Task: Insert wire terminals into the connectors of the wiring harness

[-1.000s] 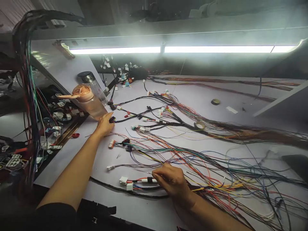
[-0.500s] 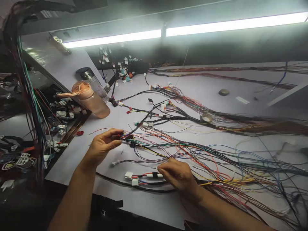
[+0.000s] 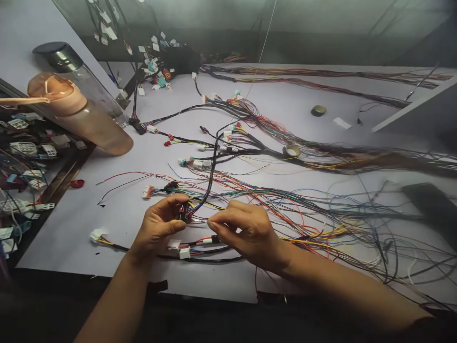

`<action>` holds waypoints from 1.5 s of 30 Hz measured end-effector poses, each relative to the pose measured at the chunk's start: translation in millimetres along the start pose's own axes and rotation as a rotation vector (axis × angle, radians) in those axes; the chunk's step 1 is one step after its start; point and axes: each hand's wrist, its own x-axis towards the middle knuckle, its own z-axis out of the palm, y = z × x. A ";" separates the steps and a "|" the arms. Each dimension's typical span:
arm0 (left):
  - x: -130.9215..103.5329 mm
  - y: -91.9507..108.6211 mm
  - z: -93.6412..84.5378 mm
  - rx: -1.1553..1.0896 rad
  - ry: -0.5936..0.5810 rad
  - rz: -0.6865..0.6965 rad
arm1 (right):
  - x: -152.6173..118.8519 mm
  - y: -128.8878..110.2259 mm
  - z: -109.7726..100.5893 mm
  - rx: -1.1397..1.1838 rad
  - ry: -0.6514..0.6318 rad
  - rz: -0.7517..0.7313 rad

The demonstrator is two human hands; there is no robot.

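Observation:
My left hand pinches a black connector with a red part between thumb and fingers. Coloured wires leave its right side and join a black-wrapped harness branch that arcs up and away. Close to the right, my right hand is closed in a pinch on a thin wire, whose end points at the connector. Whether the wire's tip touches the connector I cannot tell. Below the hands lie white connectors on a cable. An orange-and-white connector rests just beyond my left hand.
Loose wires spread over the right of the white table. A peach bottle and a clear bottle lean at the left. Tape rolls sit farther back. Many connectors fill the left side.
The view has tilted down and shifted. My right hand has come up close to my left, bringing the wire end towards the connector. The connector's red part now faces me more.

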 end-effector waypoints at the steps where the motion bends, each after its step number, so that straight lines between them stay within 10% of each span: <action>1: 0.5 0.9 -0.6 0.005 0.018 -0.001 | 3.7 0.2 0.2 -0.017 -0.010 -0.012; 23: 4.0 1.0 -9.5 0.027 0.063 0.039 | -3.5 32.4 31.5 -0.234 -0.029 -0.120; 45: 13.9 8.3 -22.5 -0.291 0.395 0.100 | -14.2 44.8 43.7 -0.257 -0.093 -0.140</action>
